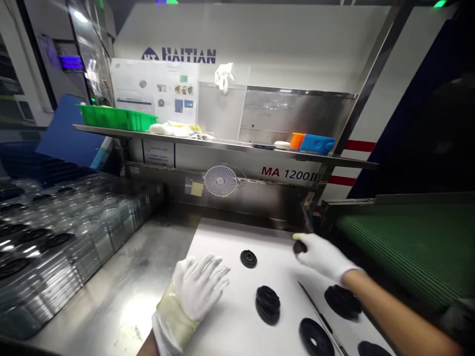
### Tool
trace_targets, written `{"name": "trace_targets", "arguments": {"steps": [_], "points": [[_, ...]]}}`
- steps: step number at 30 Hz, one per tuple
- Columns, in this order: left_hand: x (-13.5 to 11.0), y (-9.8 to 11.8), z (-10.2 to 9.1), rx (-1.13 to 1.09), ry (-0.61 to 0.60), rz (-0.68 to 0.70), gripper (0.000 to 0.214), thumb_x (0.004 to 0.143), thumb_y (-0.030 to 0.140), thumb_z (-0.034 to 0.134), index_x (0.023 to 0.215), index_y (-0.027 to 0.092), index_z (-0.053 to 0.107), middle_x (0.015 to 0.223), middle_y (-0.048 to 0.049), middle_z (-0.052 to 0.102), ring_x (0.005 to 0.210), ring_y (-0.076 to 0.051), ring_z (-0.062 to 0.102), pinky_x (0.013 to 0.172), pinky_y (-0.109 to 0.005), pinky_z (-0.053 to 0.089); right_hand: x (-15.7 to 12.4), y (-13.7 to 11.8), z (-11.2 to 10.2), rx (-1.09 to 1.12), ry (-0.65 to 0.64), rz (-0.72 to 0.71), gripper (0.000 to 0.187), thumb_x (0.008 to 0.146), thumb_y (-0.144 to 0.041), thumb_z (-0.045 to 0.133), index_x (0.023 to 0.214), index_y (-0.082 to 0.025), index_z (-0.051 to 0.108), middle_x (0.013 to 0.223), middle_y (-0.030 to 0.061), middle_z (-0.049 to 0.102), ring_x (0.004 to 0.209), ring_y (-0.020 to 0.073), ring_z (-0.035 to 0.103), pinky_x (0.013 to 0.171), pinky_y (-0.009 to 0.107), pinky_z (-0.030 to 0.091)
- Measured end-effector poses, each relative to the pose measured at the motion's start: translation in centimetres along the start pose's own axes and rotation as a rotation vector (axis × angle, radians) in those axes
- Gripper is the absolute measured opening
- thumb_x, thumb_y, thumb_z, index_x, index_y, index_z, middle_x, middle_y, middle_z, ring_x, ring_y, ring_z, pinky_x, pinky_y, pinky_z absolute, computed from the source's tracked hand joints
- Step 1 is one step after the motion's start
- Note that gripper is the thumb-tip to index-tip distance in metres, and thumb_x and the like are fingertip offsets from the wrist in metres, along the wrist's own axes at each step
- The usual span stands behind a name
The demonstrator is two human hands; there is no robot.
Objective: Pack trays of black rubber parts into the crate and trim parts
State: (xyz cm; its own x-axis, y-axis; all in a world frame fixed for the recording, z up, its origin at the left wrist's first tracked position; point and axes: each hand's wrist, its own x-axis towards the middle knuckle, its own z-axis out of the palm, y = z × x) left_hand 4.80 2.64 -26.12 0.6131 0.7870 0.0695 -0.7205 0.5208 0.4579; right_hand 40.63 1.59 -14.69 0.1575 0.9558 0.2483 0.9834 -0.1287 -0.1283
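My left hand, in a white glove, is held palm down with its fingers stretched out and nothing in it. It hovers at the left part of a white sheet. My right hand, also gloved, grips a small black round part between thumb and fingers over the sheet's far right. Between the hands lie a ribbed black rubber part and a taller ribbed black rubber boot. A black disc with a hole lies nearer me. Another black rubber part sits under my right forearm.
A thin dark pointed tool lies on the sheet. Clear plastic trays holding black parts stand left. A shelf carries a green bin and a blue box. Below it is a white fan; a green conveyor belt runs right.
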Motion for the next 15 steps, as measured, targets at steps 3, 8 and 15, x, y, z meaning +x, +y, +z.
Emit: {"name": "trace_targets", "arguments": {"steps": [3, 8, 15], "points": [[-2.1, 1.0, 1.3, 0.447, -0.033, 0.074, 0.051, 0.083, 0.044, 0.052, 0.128, 0.021, 0.059, 0.143, -0.0104, 0.047, 0.14, -0.033, 0.027, 0.118, -0.05, 0.006, -0.6, -4.0, 5.9, 0.036, -0.115, -0.019, 0.055, 0.065, -0.015, 0.059, 0.119, -0.015, 0.062, 0.121, 0.0148, 0.066, 0.109, 0.0271, 0.062, 0.093, 0.03, 0.046], [-2.0, 4.0, 1.0, 1.463, 0.122, 0.595, 0.045, 0.07, 0.029, 0.067, 0.115, 0.024, 0.068, 0.136, -0.0104, 0.054, 0.143, -0.038, 0.012, 0.114, -0.048, -0.017, -0.3, -7.6, 6.6, 0.029, -0.138, 0.026, 0.039, 0.072, -0.02, 0.057, 0.11, -0.014, 0.065, 0.12, 0.0184, 0.065, 0.109, 0.0343, 0.061, 0.092, 0.043, 0.046], [1.8, 5.2, -0.1, 2.449, 0.191, 0.431, 0.043, 0.078, 0.025, 0.066, 0.12, 0.014, 0.061, 0.127, -0.0184, 0.056, 0.128, -0.037, 0.04, 0.111, -0.061, 0.017, -7.6, -25.0, 3.4, 0.478, -0.088, -0.288, 0.015, 0.077, -0.038, 0.061, 0.083, -0.025, 0.067, 0.078, 0.0005, 0.069, 0.072, 0.0176, 0.061, 0.067, 0.028, 0.045]]}}
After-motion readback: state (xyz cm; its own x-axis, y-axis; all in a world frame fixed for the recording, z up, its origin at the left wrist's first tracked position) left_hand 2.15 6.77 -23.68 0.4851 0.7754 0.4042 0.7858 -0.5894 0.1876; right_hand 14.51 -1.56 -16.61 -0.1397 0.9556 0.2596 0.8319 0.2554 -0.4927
